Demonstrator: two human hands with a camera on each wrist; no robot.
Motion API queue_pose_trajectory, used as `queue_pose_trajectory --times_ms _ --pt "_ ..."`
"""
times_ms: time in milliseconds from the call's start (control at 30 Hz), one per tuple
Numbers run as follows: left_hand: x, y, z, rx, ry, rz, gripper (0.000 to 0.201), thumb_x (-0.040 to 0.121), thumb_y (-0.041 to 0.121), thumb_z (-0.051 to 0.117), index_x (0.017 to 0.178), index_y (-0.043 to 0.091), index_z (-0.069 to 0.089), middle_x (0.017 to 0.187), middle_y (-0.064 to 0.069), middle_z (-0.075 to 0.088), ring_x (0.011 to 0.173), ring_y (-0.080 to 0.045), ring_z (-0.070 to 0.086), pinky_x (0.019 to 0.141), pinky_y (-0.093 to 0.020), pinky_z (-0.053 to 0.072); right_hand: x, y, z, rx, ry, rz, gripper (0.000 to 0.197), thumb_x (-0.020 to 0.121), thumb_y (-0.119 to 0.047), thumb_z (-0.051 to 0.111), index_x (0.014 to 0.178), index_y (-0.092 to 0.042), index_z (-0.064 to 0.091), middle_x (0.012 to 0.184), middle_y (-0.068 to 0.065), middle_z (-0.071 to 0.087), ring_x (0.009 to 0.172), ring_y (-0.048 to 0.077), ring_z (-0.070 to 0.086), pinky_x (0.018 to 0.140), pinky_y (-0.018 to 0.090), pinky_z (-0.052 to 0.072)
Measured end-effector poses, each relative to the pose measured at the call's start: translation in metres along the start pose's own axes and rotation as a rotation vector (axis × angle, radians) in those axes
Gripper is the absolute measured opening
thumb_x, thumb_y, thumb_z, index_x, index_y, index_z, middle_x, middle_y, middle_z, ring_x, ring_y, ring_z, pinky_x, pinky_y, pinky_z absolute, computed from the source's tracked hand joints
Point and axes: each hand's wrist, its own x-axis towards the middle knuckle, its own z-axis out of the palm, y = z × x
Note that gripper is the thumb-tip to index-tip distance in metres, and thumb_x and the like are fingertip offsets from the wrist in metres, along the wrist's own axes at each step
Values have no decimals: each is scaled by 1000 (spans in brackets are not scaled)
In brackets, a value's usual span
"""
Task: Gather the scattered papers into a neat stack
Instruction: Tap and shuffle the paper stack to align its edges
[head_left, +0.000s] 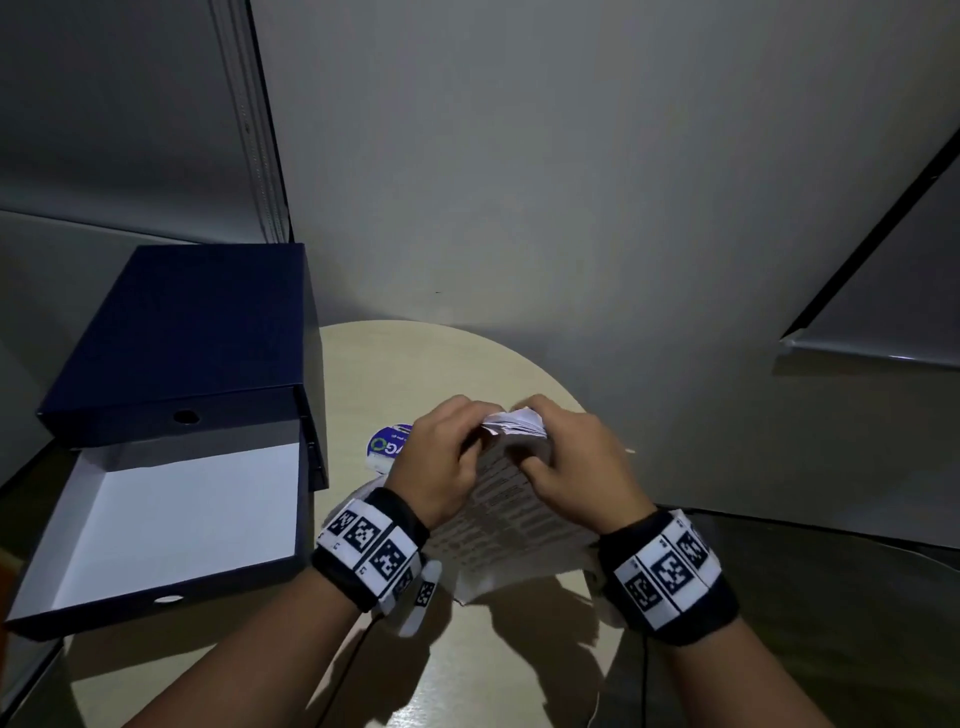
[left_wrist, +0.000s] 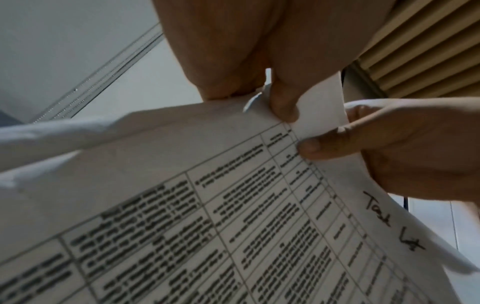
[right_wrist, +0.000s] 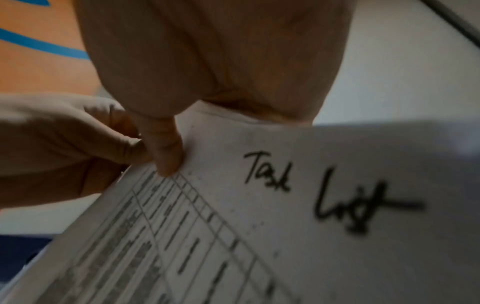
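Printed task-list papers (head_left: 506, 514), gridded text with a handwritten heading, are held tilted above the round counter (head_left: 415, 364) centre. Left hand (head_left: 436, 457) and right hand (head_left: 576, 467) fingers pinch the crumpled top edge. An open navy box (head_left: 171, 332) crowds the counter's left edge; a round sticker (head_left: 387, 447) lies beside it.

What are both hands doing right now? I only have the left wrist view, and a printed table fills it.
Observer: From the head view, the left hand and right hand both grip the far edge of the papers, lifted above the round table.
Operator: Is there anywhere to put the stack?
Observer: An open dark blue box sits left of the table, its white-lined tray pulled out.
Operator: Anything else on the table?
Observer: A round blue and white sticker lies just beyond the left hand.
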Motion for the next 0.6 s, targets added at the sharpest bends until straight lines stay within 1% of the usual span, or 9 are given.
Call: queue_pose_trajectory --times_ms 67,133,267,300,367,433,467,533,600 --pt "-1 1 1 -30 -6 0 29 82 1 57 108 9 66 100 -3 69 90 -12 58 80 -18 43 -6 9 4 98 19 18 16 81 -30 63 94 -26 56 76 -2 68 73 26 63 63 44 54" --pt "-9 -7 -2 -73 -49 -54 21 87 17 64 108 15 64 101 5 69 89 -9 60 79 -19 47 -14 19 4 210 53 9 10 81 -27 68 85 -24 59 70 -5 66 68 23 62 61 43 52" --pt "-46 -44 -13 129 -192 -330 37 75 57 64 102 32 61 94 15 68 85 -8 63 75 -33 52 -36 53 -11 626 149 157 26 80 -1 76 92 -24 74 90 -3 77 86 10 71 79 32 56" --pt "-55 -52 -16 149 -167 -393 38 72 57 67 100 32 61 93 15 69 85 -8 64 75 -33 52 -43 64 -13 726 149 208 31 79 1 79 96 -24 75 94 -3 78 89 11 72 83 33 56" --pt "-68 -62 -18 81 -58 -495 35 70 38 79 99 32 61 95 14 68 88 -9 64 78 -30 52 -56 83 -12 860 161 283 27 74 -16 86 98 -23 77 98 3 79 92 19 74 84 39 59" --pt "-73 -65 -15 -67 33 -578 44 71 15 83 105 29 59 102 12 67 95 -7 63 81 -21 49 -67 94 -6 950 194 357 43 60 -45 91 95 -24 78 96 4 80 89 20 75 78 33 61" --pt "-75 -67 -12 -201 66 -647 49 72 8 82 111 26 58 105 9 67 97 -4 64 81 -16 49 -72 96 -3 985 216 398 47 57 -49 91 94 -24 79 93 3 80 87 19 76 73 28 61" --pt "-80 -72 -6 -522 144 -796 54 76 1 78 120 23 56 108 4 68 96 -5 66 74 -15 52 -79 100 8 1013 225 482 32 68 -29 87 96 -18 75 92 3 80 90 25 76 70 26 61" --pt "-81 -75 -1 -632 199 -900 41 81 6 74 117 20 61 106 0 70 93 -15 67 66 -20 53 -85 99 23 1050 198 554 25 80 -7 77 103 -13 71 94 5 80 93 31 75 71 31 61"
